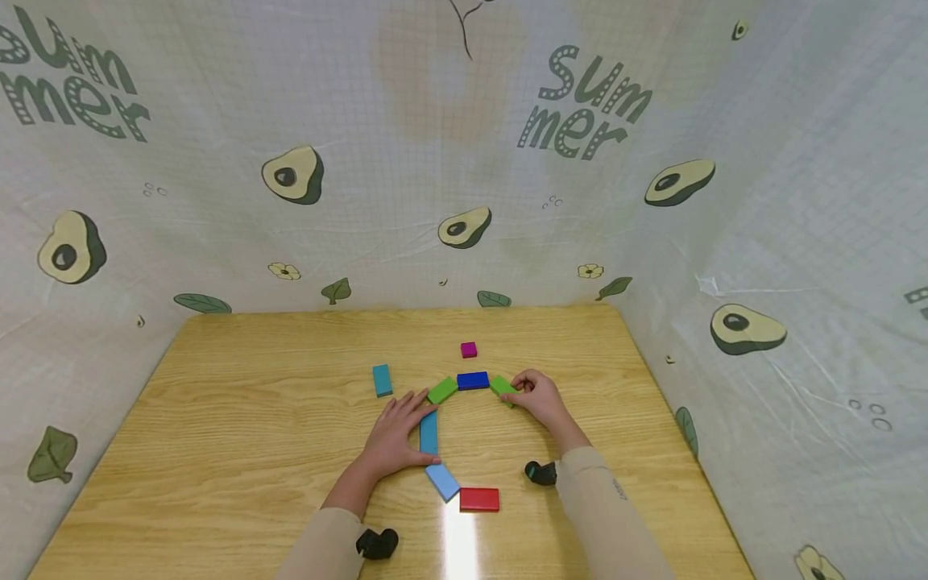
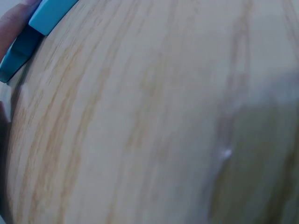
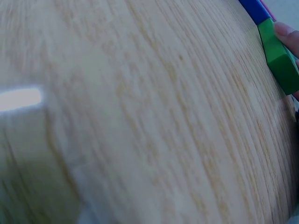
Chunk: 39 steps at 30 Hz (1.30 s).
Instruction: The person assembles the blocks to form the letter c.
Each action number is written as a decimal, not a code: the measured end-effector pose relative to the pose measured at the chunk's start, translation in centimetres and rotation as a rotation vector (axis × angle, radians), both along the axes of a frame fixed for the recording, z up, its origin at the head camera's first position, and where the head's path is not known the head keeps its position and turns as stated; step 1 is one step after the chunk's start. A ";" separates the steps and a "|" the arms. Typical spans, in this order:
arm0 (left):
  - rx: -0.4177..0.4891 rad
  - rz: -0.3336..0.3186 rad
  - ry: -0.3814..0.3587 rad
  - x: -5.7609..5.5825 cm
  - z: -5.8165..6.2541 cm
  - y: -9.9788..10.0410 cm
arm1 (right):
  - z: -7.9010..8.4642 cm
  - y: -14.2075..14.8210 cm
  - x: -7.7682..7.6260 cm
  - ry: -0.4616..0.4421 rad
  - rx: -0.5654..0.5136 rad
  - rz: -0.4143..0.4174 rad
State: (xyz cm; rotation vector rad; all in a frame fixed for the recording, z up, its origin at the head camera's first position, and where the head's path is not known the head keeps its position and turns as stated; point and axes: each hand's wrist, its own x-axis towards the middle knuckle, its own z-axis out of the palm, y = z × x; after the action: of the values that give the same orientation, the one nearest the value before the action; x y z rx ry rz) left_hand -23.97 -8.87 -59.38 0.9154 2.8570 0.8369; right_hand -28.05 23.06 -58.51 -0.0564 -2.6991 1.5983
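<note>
My left hand [image 1: 395, 435] lies over the left side of a curved row of blocks. Its thumb and index finger span a teal-blue block [image 1: 429, 433], one at each end of it. Just below the thumb, a light blue block [image 1: 443, 482] slants toward a red block [image 1: 479, 499]. At the row's right end, my right hand [image 1: 540, 397] pinches a green block [image 1: 502, 389] between thumb and fingers; this green block [image 3: 279, 58] meets the dark blue block [image 1: 473, 380] at a corner. Another green block [image 1: 442, 391] adjoins the dark blue one on its left.
Behind the row lie a small magenta block [image 1: 469, 350] and, farther left, a separate teal block [image 1: 382, 380]. All rest on a wooden table [image 1: 254, 435]. A printed curtain [image 1: 391, 97] hangs along its back and sides. Each sleeve carries a black wrist device [image 1: 379, 544].
</note>
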 end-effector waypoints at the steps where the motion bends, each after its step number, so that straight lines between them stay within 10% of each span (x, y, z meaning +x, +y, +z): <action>1: 0.000 0.001 0.000 0.0 0.0 0.0 | 0.0 0.0 0.0 -0.002 -0.003 0.001; 20: 0.011 0.024 -0.019 0.0 -0.3 0.1 | 0.4 0.1 -0.1 -0.058 -0.015 -0.025; 27: 0.213 0.126 -0.112 0.3 0.5 0.0 | 1.4 -0.6 -0.1 -0.019 -0.106 -0.058; 39: 0.233 0.232 -0.050 1.4 3.6 -2.1 | 3.6 -6.2 0.3 0.030 -0.138 0.144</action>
State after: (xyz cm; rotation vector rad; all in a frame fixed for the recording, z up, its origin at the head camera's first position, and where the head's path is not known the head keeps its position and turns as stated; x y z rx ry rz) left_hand -22.59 -10.93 -55.82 0.5721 2.9030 1.2176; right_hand -27.76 16.85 -54.88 0.1645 -2.6213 1.8066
